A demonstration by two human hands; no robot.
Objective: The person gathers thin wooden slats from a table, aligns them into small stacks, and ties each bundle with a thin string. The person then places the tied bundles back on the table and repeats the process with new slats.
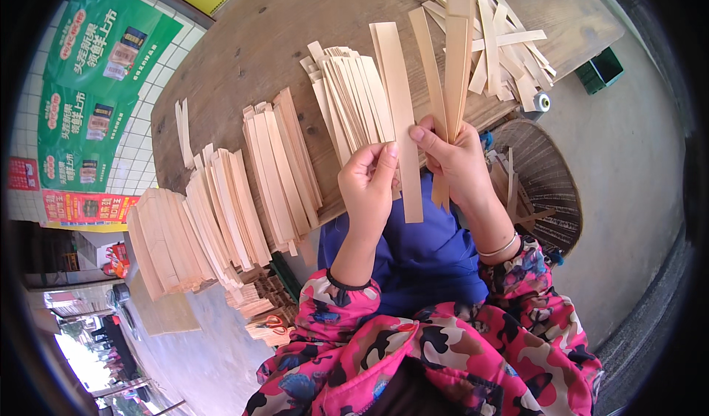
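My left hand [370,178] pinches thin, pale wooden strips [400,111] between thumb and fingers, held upright over my lap. Close on its right, my right hand [451,156] grips several longer strips [457,72] that fan upward, while its thumb and fingertip touch the edge of the strip beside my left hand. Just behind my left hand, a fanned pile of strips [354,95] lies on the wooden table [266,34]. Further left are more rows of strips [282,167], with another stack [166,244] at the table's left end.
Loose strips [498,45] lie crossed at the table's right, near a thread cone [543,102]. A woven basket [559,183] holding strips stands right of my lap; a green crate [599,71] is beyond. Orange-handled scissors [273,324] rest on bundled strips at lower left.
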